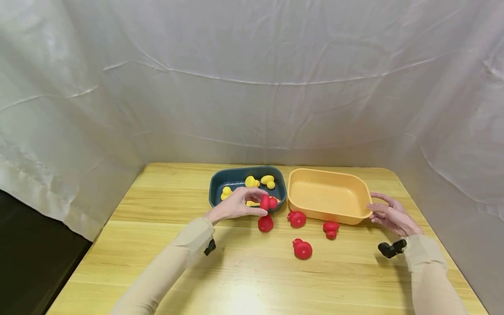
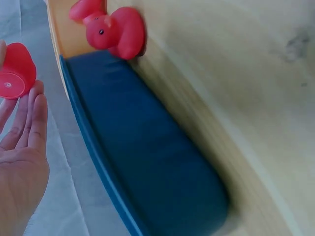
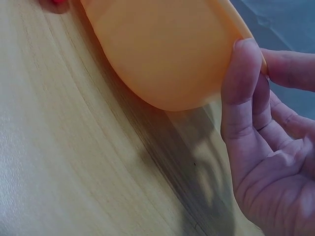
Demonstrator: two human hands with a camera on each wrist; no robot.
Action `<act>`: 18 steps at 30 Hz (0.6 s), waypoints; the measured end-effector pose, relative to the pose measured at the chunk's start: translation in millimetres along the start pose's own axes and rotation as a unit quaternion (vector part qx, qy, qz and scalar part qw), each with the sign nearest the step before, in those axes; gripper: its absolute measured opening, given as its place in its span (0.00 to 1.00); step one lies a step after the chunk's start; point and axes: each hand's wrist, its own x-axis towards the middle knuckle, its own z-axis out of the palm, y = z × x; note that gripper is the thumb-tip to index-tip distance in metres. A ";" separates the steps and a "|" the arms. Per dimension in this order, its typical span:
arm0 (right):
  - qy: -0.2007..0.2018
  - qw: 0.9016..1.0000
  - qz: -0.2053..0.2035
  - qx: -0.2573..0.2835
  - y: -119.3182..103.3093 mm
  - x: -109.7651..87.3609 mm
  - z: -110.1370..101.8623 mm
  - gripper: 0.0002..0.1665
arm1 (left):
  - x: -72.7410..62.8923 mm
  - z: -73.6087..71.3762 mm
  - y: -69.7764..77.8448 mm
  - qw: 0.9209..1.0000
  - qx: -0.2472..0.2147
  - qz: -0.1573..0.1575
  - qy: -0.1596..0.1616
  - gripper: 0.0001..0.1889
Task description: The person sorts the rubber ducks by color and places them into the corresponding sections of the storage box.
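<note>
My left hand (image 1: 242,203) holds a red toy duck (image 1: 267,202) between thumb and fingers, over the front edge of the dark blue tray (image 1: 220,175). In the left wrist view this duck (image 2: 18,69) shows its round flat base. Several yellow toy ducks (image 1: 252,181) lie inside the blue tray, some partly hidden behind my left hand. To the right stands an orange tray (image 1: 327,192), close beside the blue one. My right hand (image 1: 393,216) pinches the rim at its right end, thumb (image 3: 242,73) inside and fingers outside.
Several more red ducks lie on the wooden table (image 1: 244,271) in front of the trays, one (image 1: 265,223) just below my left hand, another (image 1: 302,249) nearer me. A pale cloth (image 1: 275,109) hangs behind the table and along its sides.
</note>
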 end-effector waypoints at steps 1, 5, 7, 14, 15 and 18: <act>0.000 1.000 -0.001 -0.001 0.2 0.4 0.0 0.20 | 3.4 -0.7 0.7 1.000 -0.006 0.003 0.000 0.27; 0.006 1.000 -0.003 -0.013 0.2 1.9 0.3 0.20 | 15.7 -3.0 2.5 1.000 -0.018 0.003 0.001 0.27; 0.013 1.000 -0.001 -0.021 -0.3 2.1 0.3 0.20 | 21.5 -3.0 3.1 1.000 -0.014 -0.001 0.002 0.27; 0.026 0.999 0.004 -0.032 -0.8 1.9 -1.0 0.20 | 42.4 5.0 5.8 1.000 -0.016 -0.002 0.009 0.27; 0.026 0.999 0.004 -0.032 -0.8 2.0 -1.3 0.20 | 45.1 7.1 6.4 1.000 -0.017 -0.002 0.010 0.27; 0.027 0.999 0.005 -0.030 -0.4 2.0 -2.2 0.20 | 52.6 14.5 8.4 1.000 -0.014 -0.008 0.012 0.28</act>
